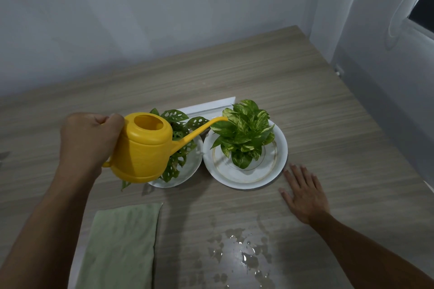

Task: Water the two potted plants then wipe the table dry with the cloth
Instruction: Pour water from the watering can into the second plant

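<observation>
My left hand [88,141] grips the handle of a yellow watering can [143,148], held above the left plant. Its long spout reaches right, and the tip touches the leaves of the right plant [244,134], a variegated green one on a white plate [270,171]. The left plant [180,124], with holed leaves, stands on another white plate [187,171], partly hidden by the can. My right hand [303,192] lies flat and open on the table beside the right plate. A folded green cloth [122,246] lies near the front left. A water puddle [242,256] spreads at the front.
The wooden table [328,112] meets a grey wall at the back and a curtain [375,19] at the right. A white rectangular tray edge [211,104] shows behind the plants.
</observation>
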`<action>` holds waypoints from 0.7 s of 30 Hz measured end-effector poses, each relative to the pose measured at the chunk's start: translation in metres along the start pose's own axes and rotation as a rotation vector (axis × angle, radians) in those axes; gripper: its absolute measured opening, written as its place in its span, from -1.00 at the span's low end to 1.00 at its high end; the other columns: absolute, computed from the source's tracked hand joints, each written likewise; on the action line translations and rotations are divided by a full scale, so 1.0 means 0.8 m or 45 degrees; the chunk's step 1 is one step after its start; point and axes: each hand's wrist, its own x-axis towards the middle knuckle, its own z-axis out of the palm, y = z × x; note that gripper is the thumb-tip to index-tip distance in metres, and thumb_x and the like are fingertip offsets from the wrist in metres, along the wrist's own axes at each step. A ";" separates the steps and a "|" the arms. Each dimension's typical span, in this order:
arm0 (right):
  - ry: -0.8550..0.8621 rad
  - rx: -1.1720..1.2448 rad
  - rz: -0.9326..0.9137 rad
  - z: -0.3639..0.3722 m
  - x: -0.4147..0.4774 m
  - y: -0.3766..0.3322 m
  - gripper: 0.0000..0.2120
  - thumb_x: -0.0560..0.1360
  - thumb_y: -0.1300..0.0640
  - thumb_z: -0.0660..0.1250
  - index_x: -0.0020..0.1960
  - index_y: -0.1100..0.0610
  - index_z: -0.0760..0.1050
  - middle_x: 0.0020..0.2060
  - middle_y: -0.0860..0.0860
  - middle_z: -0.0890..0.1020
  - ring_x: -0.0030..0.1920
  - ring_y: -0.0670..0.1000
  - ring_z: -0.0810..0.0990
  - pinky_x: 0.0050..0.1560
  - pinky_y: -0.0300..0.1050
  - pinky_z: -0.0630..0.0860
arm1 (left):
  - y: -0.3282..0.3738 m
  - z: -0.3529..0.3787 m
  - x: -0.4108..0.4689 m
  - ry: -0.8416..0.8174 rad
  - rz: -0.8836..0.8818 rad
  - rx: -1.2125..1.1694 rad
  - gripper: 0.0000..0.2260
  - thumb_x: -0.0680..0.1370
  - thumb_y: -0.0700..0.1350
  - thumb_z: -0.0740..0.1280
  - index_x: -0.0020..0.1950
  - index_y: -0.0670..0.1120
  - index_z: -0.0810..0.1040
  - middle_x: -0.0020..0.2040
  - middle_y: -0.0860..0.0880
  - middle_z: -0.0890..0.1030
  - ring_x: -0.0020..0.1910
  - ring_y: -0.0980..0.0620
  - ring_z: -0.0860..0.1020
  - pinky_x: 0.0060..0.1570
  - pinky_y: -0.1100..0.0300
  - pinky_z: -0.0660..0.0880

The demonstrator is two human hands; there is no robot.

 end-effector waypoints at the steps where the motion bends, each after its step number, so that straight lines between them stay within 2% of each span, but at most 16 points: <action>1: 0.003 0.002 -0.002 -0.001 0.000 0.000 -0.28 0.53 -0.32 -0.21 0.60 0.00 0.02 0.60 0.02 0.05 0.60 0.09 -0.03 0.55 0.12 -0.03 | 0.000 0.000 -0.001 -0.005 0.005 0.004 -0.58 0.41 0.04 0.29 -0.43 -0.28 0.33 -0.48 -0.10 0.24 -0.45 -0.05 0.25 -0.36 0.04 0.29; 4: 0.005 0.002 -0.005 -0.003 -0.001 -0.001 -0.28 0.53 -0.32 -0.21 0.60 0.00 0.02 0.60 0.02 0.05 0.60 0.09 -0.03 0.55 0.12 -0.02 | 0.001 0.000 -0.002 -0.010 0.014 0.005 -0.60 0.42 0.03 0.29 -0.45 -0.24 0.33 -0.50 -0.10 0.24 -0.46 -0.06 0.24 -0.36 0.06 0.28; 7: -0.011 -0.005 0.000 -0.002 0.000 -0.001 -0.26 0.52 -0.32 -0.24 0.60 -0.01 0.00 0.61 0.01 0.02 0.60 0.08 -0.08 0.55 0.12 -0.05 | 0.002 0.001 -0.002 -0.015 0.029 0.006 -0.59 0.45 0.00 0.30 -0.42 -0.30 0.37 -0.53 -0.05 0.24 -0.48 -0.06 0.24 -0.37 0.08 0.28; 10: -0.020 -0.001 0.000 0.000 0.001 0.000 -0.26 0.51 -0.33 -0.26 0.60 -0.02 -0.03 0.61 0.00 -0.01 0.60 0.06 -0.12 0.56 0.11 -0.08 | 0.002 0.002 -0.001 0.002 0.023 0.009 -0.57 0.46 0.00 0.31 -0.37 -0.35 0.40 -0.48 -0.11 0.27 -0.47 -0.06 0.25 -0.36 0.08 0.29; 16: -0.043 -0.021 0.001 0.002 0.002 0.000 -0.29 0.52 -0.34 -0.29 0.59 -0.06 -0.18 0.61 -0.02 -0.07 0.59 0.03 -0.19 0.56 0.09 -0.13 | -0.004 -0.005 -0.002 0.012 0.012 0.033 -0.59 0.46 0.04 0.30 -0.47 -0.20 0.38 -0.53 -0.07 0.25 -0.50 -0.08 0.25 -0.36 0.09 0.30; 21: -0.016 -0.004 -0.008 -0.001 0.000 -0.003 -0.27 0.53 -0.32 -0.24 0.60 -0.02 -0.02 0.61 0.01 0.01 0.60 0.08 -0.08 0.55 0.12 -0.04 | -0.007 -0.011 -0.006 0.000 0.023 0.031 -0.58 0.45 0.05 0.29 -0.42 -0.28 0.42 -0.51 -0.08 0.27 -0.48 -0.07 0.27 -0.36 0.06 0.31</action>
